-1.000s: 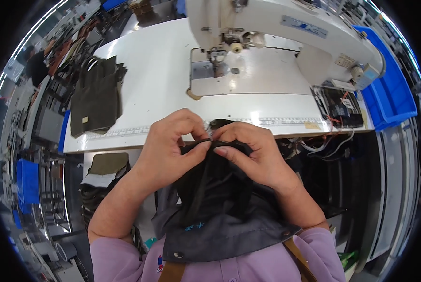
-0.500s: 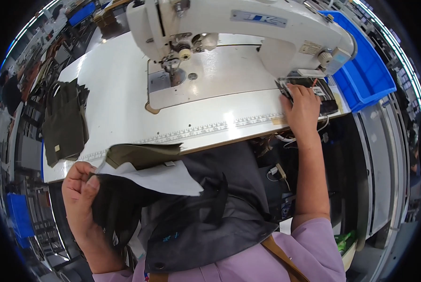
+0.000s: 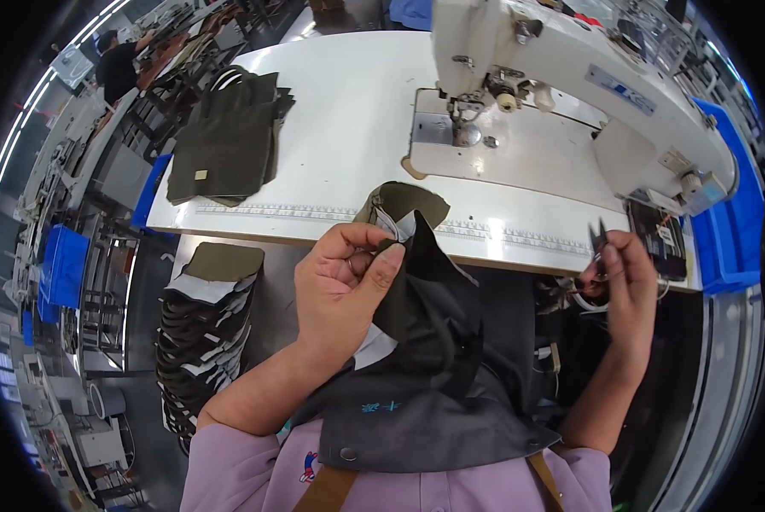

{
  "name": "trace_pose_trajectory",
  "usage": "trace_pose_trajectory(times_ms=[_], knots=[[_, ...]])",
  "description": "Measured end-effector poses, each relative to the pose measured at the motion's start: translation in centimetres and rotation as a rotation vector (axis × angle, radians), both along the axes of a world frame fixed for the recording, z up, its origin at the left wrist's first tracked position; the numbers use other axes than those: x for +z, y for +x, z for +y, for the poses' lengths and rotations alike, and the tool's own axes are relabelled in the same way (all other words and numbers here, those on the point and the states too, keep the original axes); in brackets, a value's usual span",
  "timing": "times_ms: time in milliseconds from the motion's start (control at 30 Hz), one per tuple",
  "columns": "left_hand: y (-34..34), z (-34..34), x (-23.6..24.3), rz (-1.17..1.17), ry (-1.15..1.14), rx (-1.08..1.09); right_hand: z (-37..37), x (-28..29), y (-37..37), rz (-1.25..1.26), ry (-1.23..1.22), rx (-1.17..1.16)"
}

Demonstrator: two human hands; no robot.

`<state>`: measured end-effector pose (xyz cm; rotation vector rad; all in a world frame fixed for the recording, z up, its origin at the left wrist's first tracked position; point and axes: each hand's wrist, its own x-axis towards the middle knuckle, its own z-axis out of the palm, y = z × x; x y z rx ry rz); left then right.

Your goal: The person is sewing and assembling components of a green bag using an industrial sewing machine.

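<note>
The left hand [image 3: 340, 282] pinches the gathered edge of an olive fabric piece [image 3: 410, 201] with white lining between thumb and forefinger, the other fingers curled in. Part of the piece stands up just beyond the fingertips, in front of the table's near edge, and a white corner shows below the hand, against the dark apron [image 3: 433, 431]. The right hand [image 3: 630, 286], well apart to the right, grips dark snips [image 3: 600, 243] in its fingers, their two pointed tips upward and slightly parted. Near that hand, to its right, a dark box [image 3: 662, 243] lies on the white table [image 3: 331, 111], with a blue bin [image 3: 728, 218] farther right. Beyond and between the hands stands a white sewing machine [image 3: 570, 85]. Left of the left hand lies a folded fabric pile [image 3: 203, 333]; farther beyond it, dark olive pieces [image 3: 224, 145] are stacked on the table
</note>
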<state>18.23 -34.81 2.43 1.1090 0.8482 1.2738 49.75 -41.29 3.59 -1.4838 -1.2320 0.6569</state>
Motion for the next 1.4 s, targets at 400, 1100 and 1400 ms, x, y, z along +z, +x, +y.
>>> trace_pose_trajectory(times_ms=[400,1100,1400], knots=[[3.4,-0.1,-2.1,0.089,0.149,-0.135,-0.2,-2.1,-10.8,0.495,-0.160,0.490],[3.6,-0.4,-2.1,0.076,0.183,-0.099,0.3,-2.1,-11.7,0.897,-0.381,0.477],[3.2,-0.3,-2.1,0.142,0.211,-0.110,0.3,-2.3,-11.6,0.925,-0.369,0.451]])
